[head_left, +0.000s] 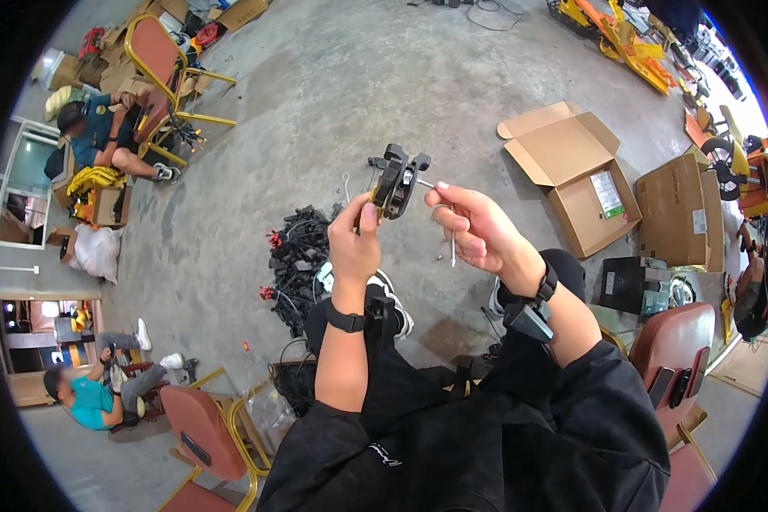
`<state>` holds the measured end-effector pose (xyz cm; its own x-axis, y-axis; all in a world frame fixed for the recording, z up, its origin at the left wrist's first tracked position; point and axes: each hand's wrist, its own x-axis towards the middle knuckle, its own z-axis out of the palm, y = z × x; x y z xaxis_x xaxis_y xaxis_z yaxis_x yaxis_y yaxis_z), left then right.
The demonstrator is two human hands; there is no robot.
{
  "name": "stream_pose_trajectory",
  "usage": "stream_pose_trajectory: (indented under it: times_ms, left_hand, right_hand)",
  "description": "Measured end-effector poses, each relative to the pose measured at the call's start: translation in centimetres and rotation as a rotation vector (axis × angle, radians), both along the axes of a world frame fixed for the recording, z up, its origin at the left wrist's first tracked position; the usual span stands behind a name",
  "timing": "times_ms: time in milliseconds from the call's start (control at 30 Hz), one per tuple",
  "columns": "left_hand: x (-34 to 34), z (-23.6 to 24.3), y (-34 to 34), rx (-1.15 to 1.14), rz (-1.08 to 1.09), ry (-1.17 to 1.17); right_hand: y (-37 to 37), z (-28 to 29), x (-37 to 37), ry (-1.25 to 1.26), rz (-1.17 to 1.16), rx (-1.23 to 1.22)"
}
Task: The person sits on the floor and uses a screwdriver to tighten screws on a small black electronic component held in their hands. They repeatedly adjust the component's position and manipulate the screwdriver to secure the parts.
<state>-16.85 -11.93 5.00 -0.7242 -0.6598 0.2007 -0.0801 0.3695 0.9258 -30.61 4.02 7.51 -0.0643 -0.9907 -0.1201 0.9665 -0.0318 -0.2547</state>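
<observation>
In front of me my left hand (355,245) is closed round the lower left side of a black mechanical part (392,189) with two knob-like ends on top and a slot along its body. Something yellow shows beside my left fingers. From the right, my right hand (484,230) pinches a thin metal rod (427,184) between thumb and forefinger, its far end at the part's side. A second slim metal shaft (453,251) points down from under the curled fingers of that hand; its other end is hidden.
A heap of black parts with cables (303,256) lies on the floor by my left foot. An open cardboard box (572,179) sits ahead right, near a closed carton (674,209) and a black box (634,286). Red chairs (200,431) stand around; two people sit at left.
</observation>
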Motion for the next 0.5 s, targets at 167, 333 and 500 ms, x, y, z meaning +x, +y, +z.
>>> stream_pose_trajectory:
  times_ms: [167, 333, 500]
  left_hand:
    - [0.1, -0.1, -0.1, 0.059, -0.012, -0.003]
    - [-0.3, 0.0, 0.1, 0.200, -0.026, 0.016]
    - [-0.3, 0.1, 0.1, 0.296, -0.011, -0.008]
  right_hand:
    - [-0.3, 1.6, 0.9, 0.627, -0.149, 0.260]
    - [-0.8, 0.5, 1.4, 1.908, -0.817, 0.306]
    - [-1.0, 0.1, 1.6, 1.812, -0.815, 0.270]
